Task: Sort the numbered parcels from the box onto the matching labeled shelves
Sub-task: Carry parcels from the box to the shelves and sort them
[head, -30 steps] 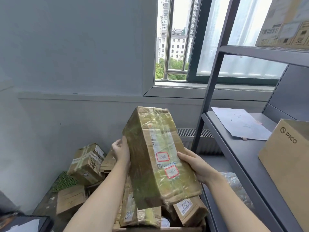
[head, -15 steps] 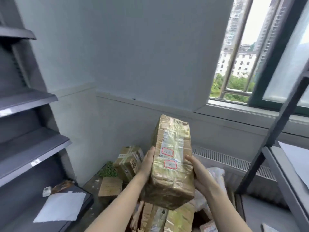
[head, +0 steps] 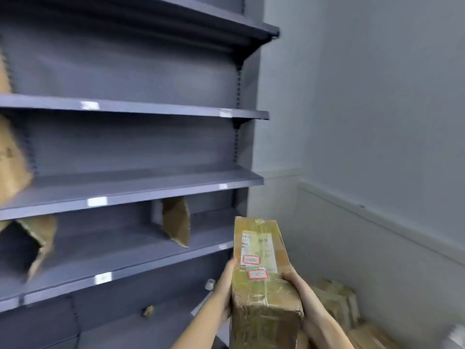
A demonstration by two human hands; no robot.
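The grey shelving unit (head: 130, 177) fills everything to the left of the fingers and rises well above them. Its boards run away to the left, each with small pale labels (head: 97, 202) on the front edge; they are too blurred to read. On the board level with the parcel's top a cardboard piece (head: 176, 221) stands upright, up and left of the fingers. Further left an open brown box (head: 35, 245) lies tilted on the same board, and more cardboard (head: 12, 159) shows at the far left edge, one level up.

The parcel (head: 261, 280), brown and wrapped in clear tape, sits between the two hands in front of the shelving's right end. Its long axis points up and away from the person. The near end is low, by the wrists, and the far end reaches about the height of the board with the cardboard piece. White stickers with red borders (head: 257, 274) face upward; their numbers cannot be made out.

The left hand (head: 226, 285) presses the parcel's left side, fingers (head: 232, 264) lying fairly straight along the edge. The right hand (head: 298, 289) grips the right side, with its fingers mostly hidden beneath. The left hand is nearer the shelves, so the placing probably goes leftward.

Down and right of the fingers, other parcels (head: 337, 303) lie heaped by the wall.
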